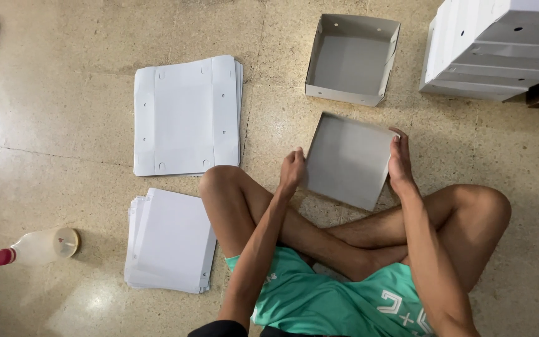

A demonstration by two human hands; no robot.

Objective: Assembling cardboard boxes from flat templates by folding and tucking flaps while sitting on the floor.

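Just right of the frame's centre, the fingers (397, 145) of the right hand (400, 165) lie flat and together against the right wall of a half-folded grey cardboard box (346, 159), pressing it upright. Across from it the left hand (292, 171) has its fingers curled over the box's left wall, closed on the card edge. The box rests on the speckled floor (63, 125) between the person's crossed legs and the middle of the frame, tilted a little, its far wall raised and its near edge low.

Judging from the grip, the thin card could buckle or crease if the two hands squeeze unevenly, and a raised wall could spring back flat if either hand lets go early.

Just above, a finished open box (352, 59) sits near the held one, apart from it. A tall stack of finished boxes (494, 47) fills the upper right corner. Left of centre lies a pile of flat white blanks (185, 115) with punched holes, and below it a second pile of blanks (171, 240), just beside the left knee. A bottle with a red cap (35, 248) lies on its side at lower left. Open floor remains at upper left and at far right; the space straight ahead is tight.
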